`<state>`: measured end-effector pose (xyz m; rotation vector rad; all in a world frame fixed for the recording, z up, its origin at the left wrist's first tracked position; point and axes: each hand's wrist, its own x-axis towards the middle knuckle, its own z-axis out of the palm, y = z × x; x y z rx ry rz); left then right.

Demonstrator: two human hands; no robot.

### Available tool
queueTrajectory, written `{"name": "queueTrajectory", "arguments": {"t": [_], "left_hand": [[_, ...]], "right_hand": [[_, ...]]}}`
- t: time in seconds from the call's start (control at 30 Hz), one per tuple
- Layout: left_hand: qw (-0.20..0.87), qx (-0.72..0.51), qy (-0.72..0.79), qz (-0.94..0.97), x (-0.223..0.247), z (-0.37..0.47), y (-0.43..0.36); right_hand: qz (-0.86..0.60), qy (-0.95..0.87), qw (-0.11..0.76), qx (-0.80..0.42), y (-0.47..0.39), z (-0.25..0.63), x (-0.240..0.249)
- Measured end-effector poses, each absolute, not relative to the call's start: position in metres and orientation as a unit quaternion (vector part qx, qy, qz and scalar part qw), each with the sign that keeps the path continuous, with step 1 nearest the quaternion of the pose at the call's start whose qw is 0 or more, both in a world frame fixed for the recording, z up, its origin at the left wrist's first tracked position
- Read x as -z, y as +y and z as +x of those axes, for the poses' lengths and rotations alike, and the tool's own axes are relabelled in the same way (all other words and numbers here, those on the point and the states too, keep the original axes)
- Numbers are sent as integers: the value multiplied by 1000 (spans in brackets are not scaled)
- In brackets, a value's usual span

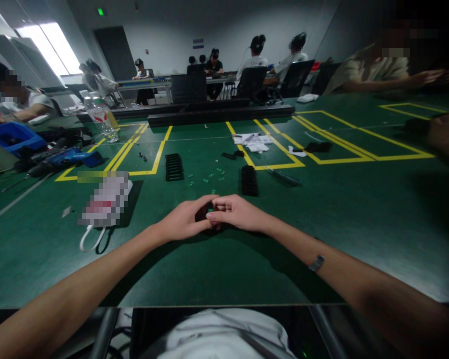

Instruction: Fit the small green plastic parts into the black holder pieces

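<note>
My left hand and my right hand meet at the fingertips over the green table. A small green piece, like a tiny circuit board, shows at my right thumb and fingers, which pinch it. My left fingers and thumb curl round the same spot; what they grip is hidden in shadow. Just beyond my hands lie several small green boards. A row of black plastic parts lies to the left of them, and a second black row to the right.
A pale pouch with a white loop lies at left. Behind it are a blue power drill, a blue bin and clear bottles. To the right are a pen-like tool and white paper. Other people sit around.
</note>
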<state>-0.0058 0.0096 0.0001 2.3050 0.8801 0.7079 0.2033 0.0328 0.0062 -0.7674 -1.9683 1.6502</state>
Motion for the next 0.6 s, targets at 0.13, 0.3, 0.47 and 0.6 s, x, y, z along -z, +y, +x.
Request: {"name": "queueTrajectory", "arguments": {"t": [0.13, 0.3, 0.47, 0.6], "left_hand": [[283, -272, 323, 861, 0, -6, 9], [290, -269, 320, 861, 0, -7, 9], [286, -259, 334, 860, 2, -8, 9], [286, -261, 330, 861, 4, -8, 10]], "right_hand": [[-280, -713, 228, -601, 32, 204, -5], [-285, -704, 237, -606, 31, 204, -1], [-287, -708, 239, -599, 31, 203, 0], [-286, -716, 237, -591, 31, 204, 1]]}}
